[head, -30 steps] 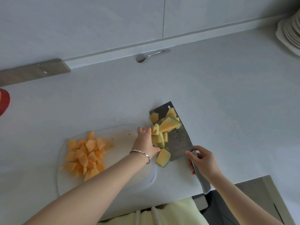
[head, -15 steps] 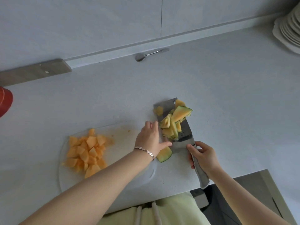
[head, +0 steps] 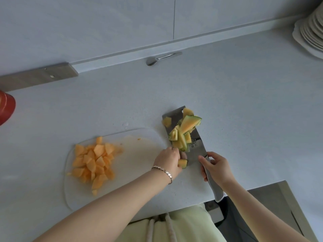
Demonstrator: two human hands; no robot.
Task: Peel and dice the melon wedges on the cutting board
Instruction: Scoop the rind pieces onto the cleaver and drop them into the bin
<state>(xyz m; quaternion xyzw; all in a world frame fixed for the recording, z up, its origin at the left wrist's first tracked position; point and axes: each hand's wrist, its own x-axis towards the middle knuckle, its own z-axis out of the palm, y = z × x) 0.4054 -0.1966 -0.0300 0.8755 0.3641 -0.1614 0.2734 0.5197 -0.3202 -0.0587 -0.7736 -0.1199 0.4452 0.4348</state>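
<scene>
Left hand [head: 170, 159] is curled at the right end of the cutting board [head: 139, 151], and a rind piece [head: 183, 164] is gripped in its fingers, against the cleaver [head: 197, 145] blade. The handle is gripped by the right hand [head: 216, 165]; a rind pile [head: 183, 133] is carried on the flat blade. Diced melon [head: 94, 163] is heaped on the board's left part, well apart from both hands. The left fingertips are hidden. A spoon [head: 162, 58], stacked plates [head: 311, 28] and a cut-off red object [head: 6, 109] are set on the countertop [head: 244, 102].

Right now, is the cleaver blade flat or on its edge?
Flat: the cleaver is broad side up, rinds piled on it. The right hand grips its handle; the left hand holds a rind piece.
</scene>
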